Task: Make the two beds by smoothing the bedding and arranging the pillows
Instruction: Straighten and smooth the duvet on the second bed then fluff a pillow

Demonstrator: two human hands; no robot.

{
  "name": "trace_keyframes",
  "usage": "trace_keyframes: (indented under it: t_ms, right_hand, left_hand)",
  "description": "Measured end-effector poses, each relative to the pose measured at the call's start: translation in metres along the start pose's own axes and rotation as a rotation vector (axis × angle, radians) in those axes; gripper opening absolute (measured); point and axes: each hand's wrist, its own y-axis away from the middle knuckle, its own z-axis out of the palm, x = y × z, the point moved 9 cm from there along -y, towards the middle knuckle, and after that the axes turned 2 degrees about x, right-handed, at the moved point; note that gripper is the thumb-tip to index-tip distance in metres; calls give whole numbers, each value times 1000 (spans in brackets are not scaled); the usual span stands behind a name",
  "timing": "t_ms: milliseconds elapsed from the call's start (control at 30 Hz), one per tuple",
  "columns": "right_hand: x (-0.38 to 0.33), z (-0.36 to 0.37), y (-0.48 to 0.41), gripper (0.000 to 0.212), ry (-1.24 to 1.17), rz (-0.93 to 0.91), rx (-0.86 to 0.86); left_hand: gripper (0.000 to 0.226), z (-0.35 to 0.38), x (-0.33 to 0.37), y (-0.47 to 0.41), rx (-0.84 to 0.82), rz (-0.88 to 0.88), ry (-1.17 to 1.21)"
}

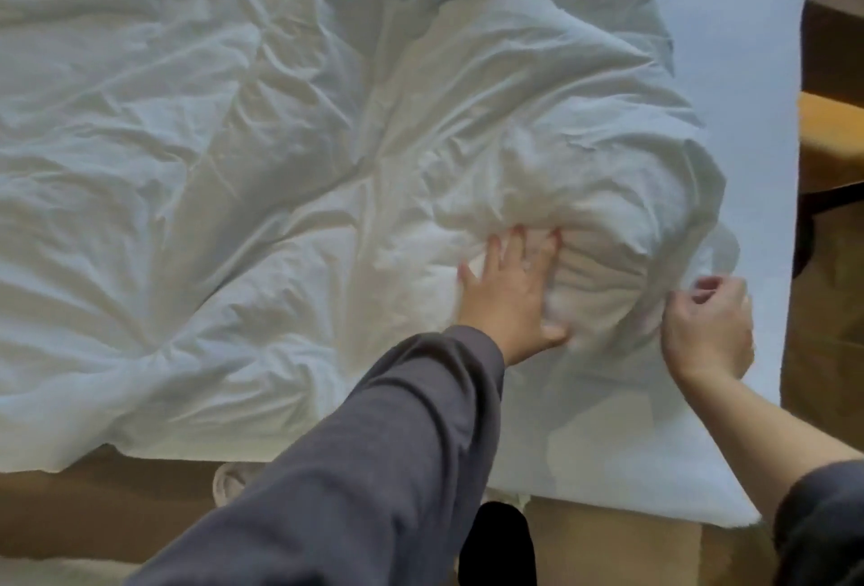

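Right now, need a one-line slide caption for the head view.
Left hand presses the bunched white duvet while right hand pinches its edge beside the bare sheet.

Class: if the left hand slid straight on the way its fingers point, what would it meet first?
Probably the bunched-up hump of the duvet just beyond the left hand, though depth is unclear.

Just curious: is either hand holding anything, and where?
The right hand pinches the white duvet at its bunched edge; the left hand only presses it.
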Motion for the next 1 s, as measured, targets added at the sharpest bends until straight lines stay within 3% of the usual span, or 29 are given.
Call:
trace_keyframes:
  t_ms: [100, 167, 233, 300, 400, 500, 567, 633, 700, 767, 833, 867, 933, 1000]
  right_hand:
    - [38, 39, -41, 89, -102, 100, -298]
    - [29, 71, -50, 115, -314, 76, -477]
    - [18, 90, -58, 109, -466, 49, -539]
    - [16, 97, -63, 82, -434, -5, -510]
    - [16, 96, -52, 42, -121, -179, -621]
    - [26, 79, -27, 46, 236, -305, -927]
    - [45, 59, -13, 49, 480, -250, -1171]
    - [71, 37, -9, 45, 665, -77, -1366]
    - [68, 31, -39, 48, 609, -14, -1307]
    - [41, 31, -93, 38, 306, -40, -1040]
    - [8, 27, -135, 39, -7, -72, -788]
    - [-5, 26, -148, 52, -115, -77, -705]
    - [-18, 33, -167, 79, -162, -92, -612]
    - [-28, 46, -178, 95, -130, -123, -596]
  left_hand:
    - [121, 28, -22, -32, -17, -219, -71]
    - [107, 34, -47, -48, 20, -306, -133]
    - [65, 29, -62, -58, 85, -318, -127]
    - [34, 20, -62, -60, 111, -299, -166]
    - [27, 15, -40, -48, -5, -196, -329]
    - [26, 37, -8, -29, -251, -26, -413]
    - [29, 70, 5, -12, -493, 28, -399]
    - [35, 89, 11, 1, -664, 25, -397]
    - [38, 84, 16, -3, -685, 19, -361]
    - [34, 61, 19, -21, -609, 23, -289]
    - [31, 20, 21, -46, -396, 3, -182]
    - [32, -7, 23, -61, -230, 5, -132]
    - [37, -57, 32, -88, 98, 49, -111]
    - [48, -92, 44, -121, 266, 100, -157]
